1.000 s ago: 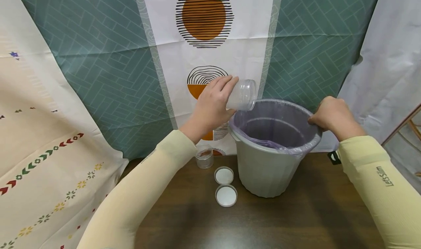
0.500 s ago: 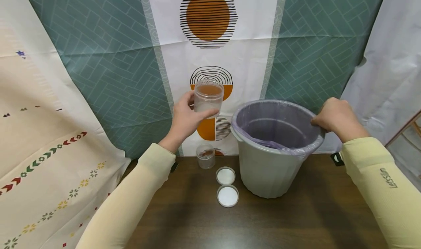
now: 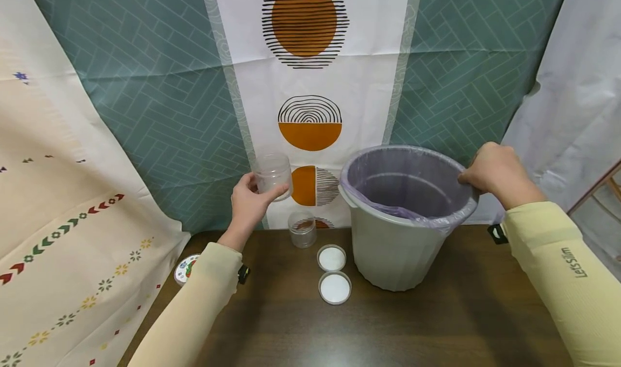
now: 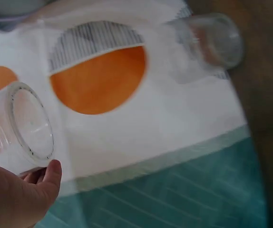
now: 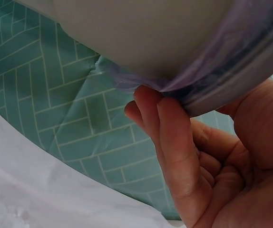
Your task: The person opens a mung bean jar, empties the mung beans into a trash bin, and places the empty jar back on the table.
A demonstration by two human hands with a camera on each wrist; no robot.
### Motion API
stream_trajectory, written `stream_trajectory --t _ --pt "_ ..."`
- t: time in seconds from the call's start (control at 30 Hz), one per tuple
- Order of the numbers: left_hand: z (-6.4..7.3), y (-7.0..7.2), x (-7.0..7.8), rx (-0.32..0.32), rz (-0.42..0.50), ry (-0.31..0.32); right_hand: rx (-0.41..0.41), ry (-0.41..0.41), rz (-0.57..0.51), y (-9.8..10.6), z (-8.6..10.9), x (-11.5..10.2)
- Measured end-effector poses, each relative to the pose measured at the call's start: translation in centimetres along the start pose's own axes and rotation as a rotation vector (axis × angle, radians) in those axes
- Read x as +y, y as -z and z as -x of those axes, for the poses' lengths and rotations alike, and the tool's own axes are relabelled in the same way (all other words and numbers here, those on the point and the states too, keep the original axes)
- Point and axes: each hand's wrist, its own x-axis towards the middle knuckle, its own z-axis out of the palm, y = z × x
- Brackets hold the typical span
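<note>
A clear plastic jar (image 3: 273, 174) without a lid is held upright in my left hand (image 3: 248, 204), thumb and fingers around its side, in the air left of the bin. Its round base (image 4: 32, 121) faces the left wrist camera. My right hand (image 3: 495, 173) grips the right rim of a grey trash bin (image 3: 395, 248). A thin purple bin liner (image 3: 395, 212) is folded over that rim, and in the right wrist view the fingers (image 5: 174, 142) curl against the rim and liner from outside.
A second clear jar (image 3: 303, 231) stands at the table's back edge. Two white round lids (image 3: 335, 288) lie left of the bin on the dark wooden table (image 3: 388, 329). A printed round lid (image 3: 186, 269) sits by the left forearm. Patterned cloth (image 3: 160, 113) hangs behind.
My left hand has brought the jar from a sideways tilt at the bin's rim to upright, then left and down. The printed lid has come into sight. The right hand stays on the rim.
</note>
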Motion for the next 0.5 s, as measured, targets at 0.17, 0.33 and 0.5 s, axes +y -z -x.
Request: stream_trajectory --t 0.17,0.33,0.5 --pt "0.8 -0.1 -3.9 0.064 -0.047 0.035 -0.009 0.005 0.009 0.1 -0.1 0.0" --pt "1.3 -0.4 -7.5 0.124 -0.107 0.063 -0.014 0.013 0.002 0.2 -0.1 0.2" --pt "1.4 -0.5 -10.2 0.130 -0.150 0.117 -0.006 0.024 -0.007 0.1 -0.2 0.2"
